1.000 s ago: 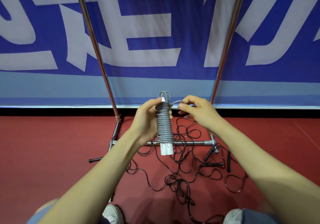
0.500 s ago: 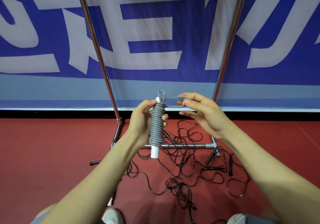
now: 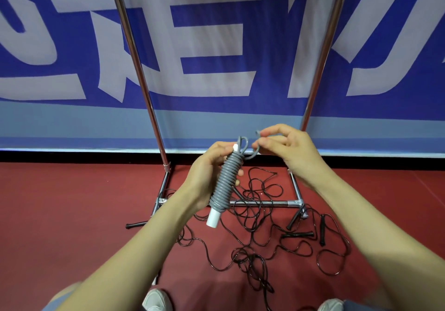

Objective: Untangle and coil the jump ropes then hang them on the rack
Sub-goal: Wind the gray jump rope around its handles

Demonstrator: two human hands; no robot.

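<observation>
Left hand: fingers and thumb are wrapped round the grey jump rope wound tightly about its white plastic handles. The bundle is held tilted in the air, in front of the rack's base.
Right hand: thumb and fingertips pinch the loose grey rope end, which curves out from the top of the bundle.
White handle tip: pokes out below the coil, pointing down and left.
Thin black jump ropes: a loose tangle on the red floor, lying across and in front of the rack's bottom bar. Black handles lie at its right side.
Chrome metal rack: two uprights run up out of view, with a cross bar low at the floor.
Blue-and-white banner: stands behind the rack.
White shoes: at the bottom edge.
</observation>
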